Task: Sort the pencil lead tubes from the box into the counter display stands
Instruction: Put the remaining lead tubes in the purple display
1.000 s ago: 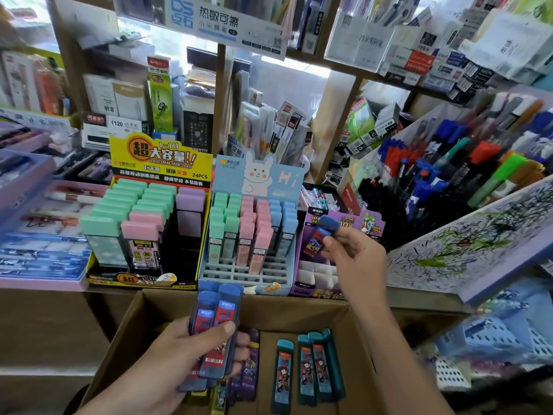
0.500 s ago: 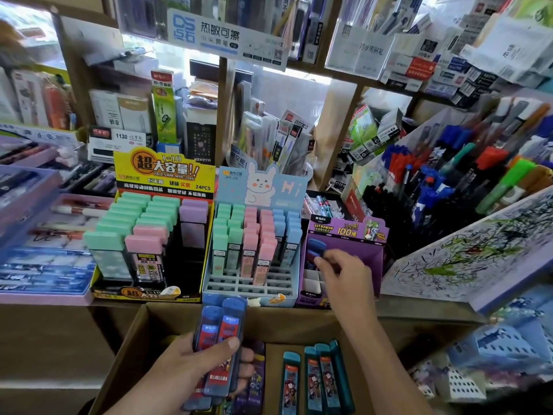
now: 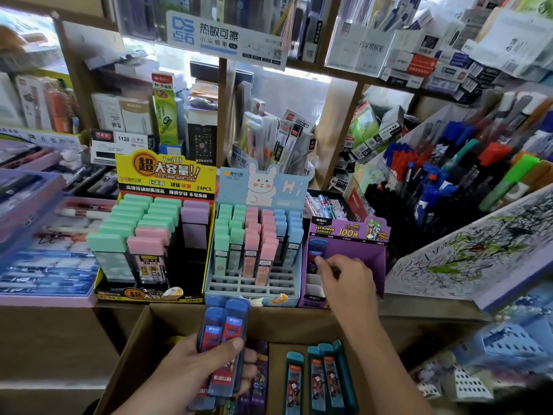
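Head view: one blue tube stands upright in the back-left slot of the purple stand. Your right hand is on it, curled fingertips pinching its lower part, so I judge it seated but not yet let go. It is the only tube visible in that stand; the white slots in front of it show empty, and your hand hides the rest.

Your left hand grips a stack of blue tubes over the box, thumb pressed across the top one. How many are in the stack I cannot tell. Teal tubes and purple tubes lie in the box beside that hand. The rabbit stand next door has its back rows full and its front rows bare, and the yellow stand has gaps on its right side. By my reckoning you are early in the job: one tube placed here, a handful to follow, then the other colours.

A second ago your right hand held this tube in the air above the purple stand. Half a second ago it was going down into the stand. Now the tube sits in its slot. Your left hand and its stack keep the same hold over the box, and the teal tubes lie as they did.
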